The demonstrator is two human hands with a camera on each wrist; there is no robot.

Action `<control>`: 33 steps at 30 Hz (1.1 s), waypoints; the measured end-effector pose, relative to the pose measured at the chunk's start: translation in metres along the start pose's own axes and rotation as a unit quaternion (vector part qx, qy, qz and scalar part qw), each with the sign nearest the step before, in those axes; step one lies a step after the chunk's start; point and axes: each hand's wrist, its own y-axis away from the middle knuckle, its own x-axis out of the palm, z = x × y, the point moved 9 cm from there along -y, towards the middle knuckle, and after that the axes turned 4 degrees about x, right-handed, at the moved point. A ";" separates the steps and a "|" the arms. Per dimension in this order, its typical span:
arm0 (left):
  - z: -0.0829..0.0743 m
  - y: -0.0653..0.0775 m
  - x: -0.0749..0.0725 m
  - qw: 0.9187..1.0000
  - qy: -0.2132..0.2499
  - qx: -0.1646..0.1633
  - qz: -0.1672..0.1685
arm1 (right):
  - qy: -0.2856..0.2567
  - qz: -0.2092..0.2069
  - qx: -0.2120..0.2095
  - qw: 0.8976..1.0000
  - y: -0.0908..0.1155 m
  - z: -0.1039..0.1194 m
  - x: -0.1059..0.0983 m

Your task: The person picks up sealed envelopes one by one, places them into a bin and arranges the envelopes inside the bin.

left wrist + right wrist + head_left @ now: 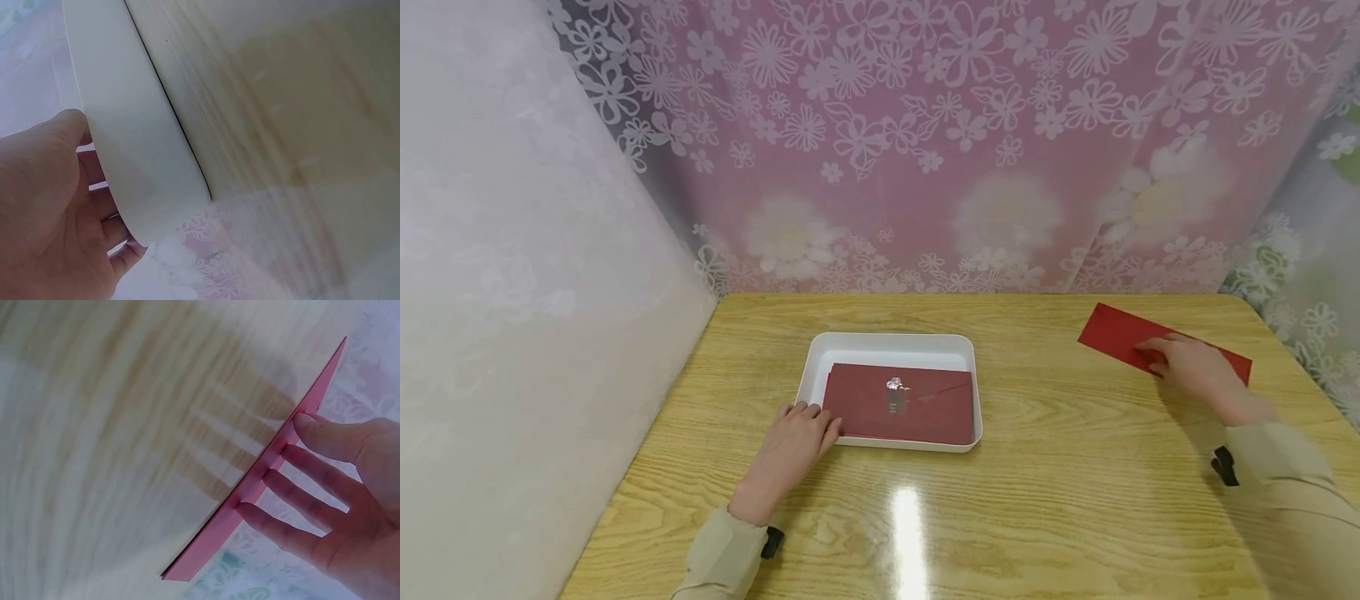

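A white tray [891,342] holds a stack of dark red envelopes [940,417], the top one bearing a small silver flower print. My left hand [793,442] grips the tray's front left corner; in the left wrist view its fingers bend over the rim and their tips are hidden behind the wall. Far to the right, my right hand [1198,367] rests its fingertips on a single bright red envelope [1112,333] that lies slanted on the table. Thumb and extended fingers touch that envelope's upper face in the right wrist view, spread along it.
The wooden table [1037,500] reaches back to a pink floral curtain [887,167]. A pale curtain [550,292] borders the left side, and more floral cloth [1292,267] hangs at the right. Light glares off the tabletop near the front.
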 end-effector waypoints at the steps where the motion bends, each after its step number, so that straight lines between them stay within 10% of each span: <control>1: 0.000 0.000 0.000 1.000 0.000 0.001 -0.003 | -0.002 -0.002 -0.004 1.000 0.000 0.003 0.000; 33: -0.001 -0.002 -0.002 1.000 -0.006 -0.005 0.006 | -0.020 0.011 -0.048 0.999 0.005 0.053 0.004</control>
